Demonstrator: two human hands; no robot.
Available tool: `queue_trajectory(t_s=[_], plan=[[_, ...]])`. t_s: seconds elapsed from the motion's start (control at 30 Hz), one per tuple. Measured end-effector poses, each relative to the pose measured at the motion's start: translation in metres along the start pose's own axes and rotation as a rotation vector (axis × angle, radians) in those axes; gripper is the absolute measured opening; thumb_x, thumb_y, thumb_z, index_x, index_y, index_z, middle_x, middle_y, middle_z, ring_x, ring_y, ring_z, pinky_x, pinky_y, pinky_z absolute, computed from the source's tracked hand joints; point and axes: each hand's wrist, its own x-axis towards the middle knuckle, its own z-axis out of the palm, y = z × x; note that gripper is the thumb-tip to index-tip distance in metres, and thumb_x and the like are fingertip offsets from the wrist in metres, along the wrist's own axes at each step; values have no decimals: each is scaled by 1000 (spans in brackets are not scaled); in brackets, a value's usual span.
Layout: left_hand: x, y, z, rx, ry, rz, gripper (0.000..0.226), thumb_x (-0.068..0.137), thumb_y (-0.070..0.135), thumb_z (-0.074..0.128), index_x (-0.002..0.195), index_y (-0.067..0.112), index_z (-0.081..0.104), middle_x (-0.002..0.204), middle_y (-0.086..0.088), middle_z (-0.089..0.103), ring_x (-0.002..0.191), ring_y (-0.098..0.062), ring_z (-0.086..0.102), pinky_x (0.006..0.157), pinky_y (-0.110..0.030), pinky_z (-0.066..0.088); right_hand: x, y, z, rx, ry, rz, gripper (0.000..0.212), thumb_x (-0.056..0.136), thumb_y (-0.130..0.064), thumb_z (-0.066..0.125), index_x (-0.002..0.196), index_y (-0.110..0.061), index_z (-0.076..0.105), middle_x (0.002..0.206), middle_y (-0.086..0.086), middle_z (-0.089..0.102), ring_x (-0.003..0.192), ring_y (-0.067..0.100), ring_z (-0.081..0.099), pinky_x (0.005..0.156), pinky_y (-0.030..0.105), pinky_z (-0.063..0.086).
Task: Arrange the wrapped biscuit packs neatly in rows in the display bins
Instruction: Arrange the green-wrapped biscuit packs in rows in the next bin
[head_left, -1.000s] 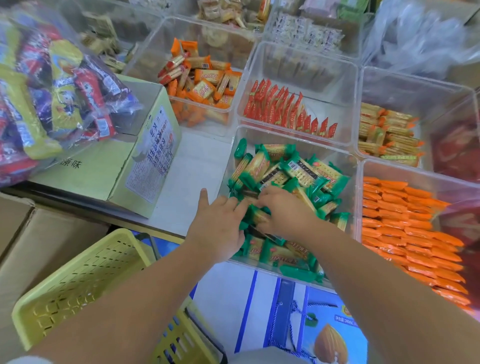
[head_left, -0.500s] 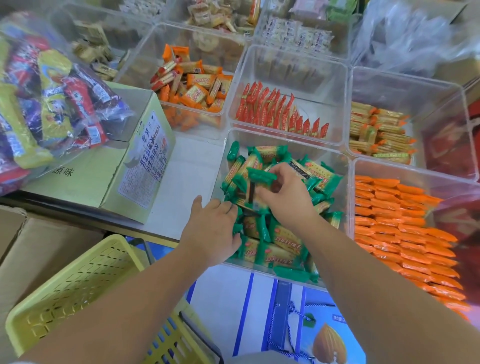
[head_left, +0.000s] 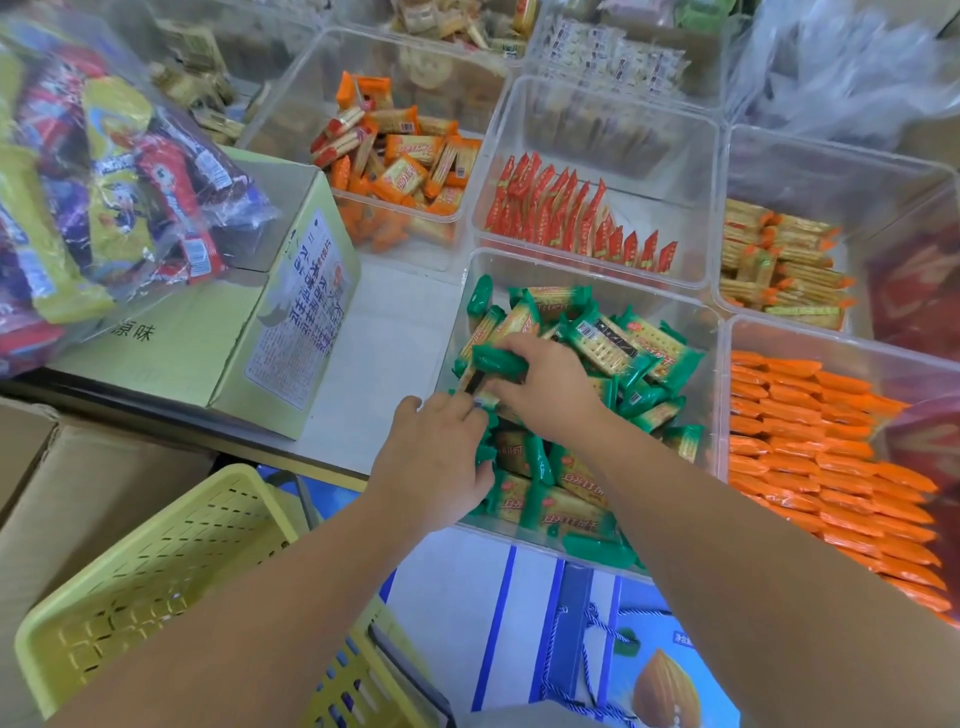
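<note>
Right hand (head_left: 545, 384) has one green pack (head_left: 497, 362) pinched between thumb and fingertips, held just above the pile near the left wall of the clear bin (head_left: 675, 306). Left hand (head_left: 436, 457) sits right beside it at the bin's near-left corner, fingers bent down into the packs. Honestly can't tell if it's actually got hold of one or is just pressing on them

The rest of the green biscuit packs (head_left: 608, 343) in that bin are a loose jumble, pointing every which way. The bin to the right is way tidier, with orange packs (head_left: 831, 457) lying flat in rows. Behind the green bin, red packs (head_left: 571, 218) stand on edge in a line along the front of their bin. Back left there's a bin with orange-and-yellow packs (head_left: 405, 161) in a messy heap, and back right a bin of yellow packs (head_left: 779, 265) stacked up

Down near-left is a yellow basket (head_left: 156, 571), and a green carton (head_left: 234, 338) sits on the counter with a bag of mixed snacks (head_left: 104, 182) on top
</note>
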Motion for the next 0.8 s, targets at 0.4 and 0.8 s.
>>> queue_trajectory(t_s=[0.4,0.8], plan=[[-1,1,0,3,-41,-64,84,87,48,52,157,18,18,161,-1,26,142,-21,30,112,-51,33,-16,9,-14,-506,-363,-124,67,78,-31,80,138,-18,51,117,3,58,111,24,53,91,40,52],[-1,2,2,59,-66,-83,79,88,52,46,155,13,30,148,-3,39,139,-22,33,113,-51,30,-21,7,-25,-588,59,-72,15,101,-20,46,86,-18,44,70,-1,51,67,23,51,52,31,34]])
